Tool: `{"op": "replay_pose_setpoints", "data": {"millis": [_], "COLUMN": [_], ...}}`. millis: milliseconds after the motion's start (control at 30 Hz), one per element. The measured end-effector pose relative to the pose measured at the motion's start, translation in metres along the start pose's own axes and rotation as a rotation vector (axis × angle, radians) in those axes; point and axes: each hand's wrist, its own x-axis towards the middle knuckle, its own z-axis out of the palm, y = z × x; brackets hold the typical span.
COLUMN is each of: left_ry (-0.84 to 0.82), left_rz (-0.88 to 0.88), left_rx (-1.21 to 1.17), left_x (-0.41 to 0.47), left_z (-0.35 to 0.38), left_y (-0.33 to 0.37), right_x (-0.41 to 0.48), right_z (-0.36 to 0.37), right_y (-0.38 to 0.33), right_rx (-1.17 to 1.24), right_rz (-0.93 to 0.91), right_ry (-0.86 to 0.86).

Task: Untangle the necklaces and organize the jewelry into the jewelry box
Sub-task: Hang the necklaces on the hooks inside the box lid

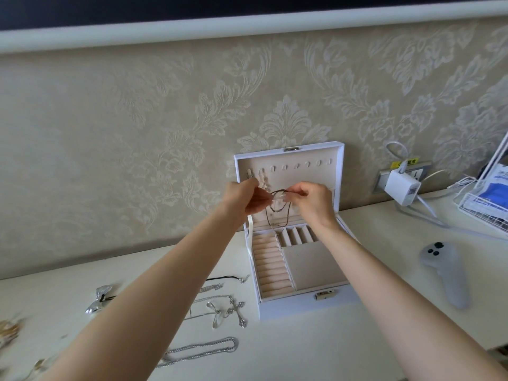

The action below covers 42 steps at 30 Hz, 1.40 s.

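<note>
Fingers (296,192) of the left hand (243,200) and right hand (314,203) are curled in, pinching 1 thin dark necklace (278,208) up in front of the open jewelry box (297,307) lid, loops dangling over its back compartments. Silver chains (203,349) lie left of the box.

The jewelry box (288,309) sits on the table (302,353), its lid (302,176) upright against the wall. The left hand (242,199) and right hand (313,199) hold a cord necklace (279,210) before the lid. Left of the box lie a cross necklace (238,309) and, nearer, a chain (203,348). To the right lies a controller (445,273), with a charger (402,187) behind it.
</note>
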Motion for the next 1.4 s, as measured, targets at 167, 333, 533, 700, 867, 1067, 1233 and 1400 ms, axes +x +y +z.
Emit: {"op": "replay_pose_setpoints", "data": {"millis": [167,333,533,700,867,1067,1233,1400], "left_ry": [-0.035,-0.069,-0.031,0.143,0.325,0.494,0.555,0.590], "left_rz": [0.509,0.590,0.544,0.600,0.624,0.617,0.625,0.616], "left_rx": [0.526,0.861,0.792,0.651,0.602,0.453,0.355,0.380], "left_x": [0.009,0.020,0.030,0.033,0.035,0.039,0.043,0.046], "left_z": [0.005,0.011,0.009,0.009,0.018,0.033,0.038,0.041], "left_y": [-0.005,-0.011,-0.011,-0.015,-0.019,-0.016,-0.012,-0.013], "right_x": [0.010,0.019,0.026,0.038,0.045,0.051,0.056,0.062], "right_z": [-0.002,-0.003,-0.005,0.001,0.018,0.031,0.041,0.048], "right_y": [-0.004,-0.005,-0.007,0.000,0.008,0.010,0.007,0.006], "right_rx": [-0.098,-0.193,-0.085,0.039,-0.009,0.002,-0.078,-0.079], "right_rz": [-0.009,-0.044,-0.025,-0.033,-0.169,-0.309,-0.437,-0.338], "right_ry": [-0.147,-0.200,-0.218,-0.123,0.061,0.320,0.437,0.425]}}
